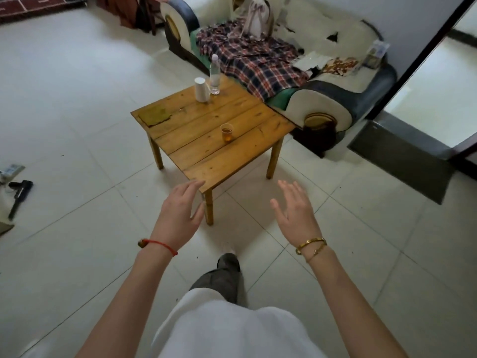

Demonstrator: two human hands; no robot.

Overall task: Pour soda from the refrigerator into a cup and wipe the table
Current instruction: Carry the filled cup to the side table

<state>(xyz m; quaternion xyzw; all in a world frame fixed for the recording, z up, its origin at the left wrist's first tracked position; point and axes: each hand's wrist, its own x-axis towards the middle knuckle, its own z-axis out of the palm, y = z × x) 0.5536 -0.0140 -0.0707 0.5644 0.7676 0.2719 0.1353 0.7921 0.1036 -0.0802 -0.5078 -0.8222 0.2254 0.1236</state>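
Pale floor tiles [77, 125] run across the room, with a dark tool [19, 195] lying at the far left, well apart from the work. Your left hand [178, 215] hangs just short of the near corner of the wooden bench [232, 161], fingers loosely spread and holding nothing. On the bench's left edge sits a discoloured patch [154, 115]; whether it is a spill or worn finish cannot be told. Toward the far side stand a white cylinder [201, 89], perhaps inverted paper cups, and just beside it a clear bottle [214, 74] with little in it. The cup [227, 132] stands alone mid-bench, already holding amber liquid, so pouring appears done and wiping appears to be the outstanding step. Your right hand [295, 210] is likewise spread and empty, over bare floor to the right of the bench corner. No cloth is evident on the bench; you would need one in hand first. When wiping, steady or shift the cup first, since it is light and filled, and work the left patch with strokes directed away from the standing items. A sofa [335, 104] with a plaid cloth [258, 58] closes the right side.
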